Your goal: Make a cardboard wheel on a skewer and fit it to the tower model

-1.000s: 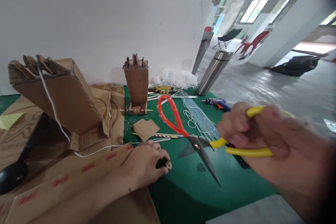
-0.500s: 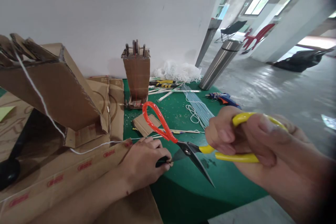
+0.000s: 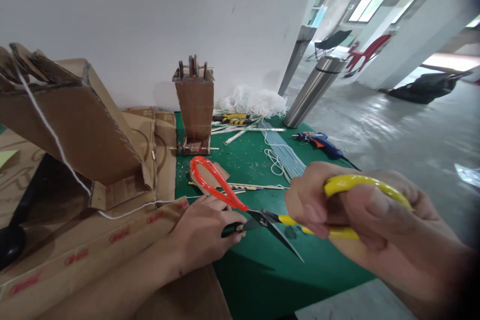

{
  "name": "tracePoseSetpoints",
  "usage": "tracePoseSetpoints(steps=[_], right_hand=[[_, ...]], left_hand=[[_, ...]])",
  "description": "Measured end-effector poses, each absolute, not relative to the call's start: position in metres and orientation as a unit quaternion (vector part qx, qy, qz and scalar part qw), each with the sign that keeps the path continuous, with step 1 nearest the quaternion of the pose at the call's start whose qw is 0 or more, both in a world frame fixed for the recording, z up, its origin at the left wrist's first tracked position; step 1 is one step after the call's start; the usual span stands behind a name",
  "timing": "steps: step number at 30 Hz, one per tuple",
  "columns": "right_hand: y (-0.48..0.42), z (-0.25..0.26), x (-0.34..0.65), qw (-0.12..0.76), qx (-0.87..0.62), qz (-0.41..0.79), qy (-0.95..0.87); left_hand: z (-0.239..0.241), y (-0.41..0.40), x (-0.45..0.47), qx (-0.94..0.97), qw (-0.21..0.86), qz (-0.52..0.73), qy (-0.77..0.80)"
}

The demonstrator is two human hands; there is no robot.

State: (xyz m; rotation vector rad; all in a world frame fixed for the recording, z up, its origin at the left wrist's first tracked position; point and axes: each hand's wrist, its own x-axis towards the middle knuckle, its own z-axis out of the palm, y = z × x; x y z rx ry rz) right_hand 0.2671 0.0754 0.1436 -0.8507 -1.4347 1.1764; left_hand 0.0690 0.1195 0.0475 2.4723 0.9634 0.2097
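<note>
My right hand [image 3: 352,215] grips the yellow handle of a pair of scissors [image 3: 275,220] whose other handle loop is orange. The blades are spread open, and one blade tip points down and right over the green table. My left hand [image 3: 204,232] rests on the table's near edge and pinches a small dark cylindrical piece [image 3: 231,230], held at the blades' crotch. A white string [image 3: 123,212] runs from near that hand across the cardboard and up to a tilted cardboard structure [image 3: 75,125] at left.
A small upright cardboard tower [image 3: 195,107] stands mid-table. Behind it lie a heap of white string [image 3: 253,102], striped sticks, a steel flask [image 3: 313,92] and a blue glue gun [image 3: 322,142]. Flat cardboard sheets [image 3: 93,255] cover the left side. A white wall panel backs the table [image 3: 262,270].
My right hand has brought the scissors left and down, so the open blades now meet the small piece in my left hand. The left hand has barely moved. The view shifted slightly.
</note>
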Motion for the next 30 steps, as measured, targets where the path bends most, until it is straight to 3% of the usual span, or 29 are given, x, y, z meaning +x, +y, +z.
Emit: tracePoseSetpoints(steps=[11, 30], right_hand=[[0.0787, 0.1533, 0.2613, 0.472, -0.398, 0.504, -0.604], [0.0831, 0.1436, 0.2647, 0.496, -0.379, 0.513, -0.589]], left_hand=[[0.0469, 0.1227, 0.0689, 0.911, 0.232, 0.061, 0.335], [0.0479, 0.1214, 0.0687, 0.906, 0.237, 0.059, 0.345]])
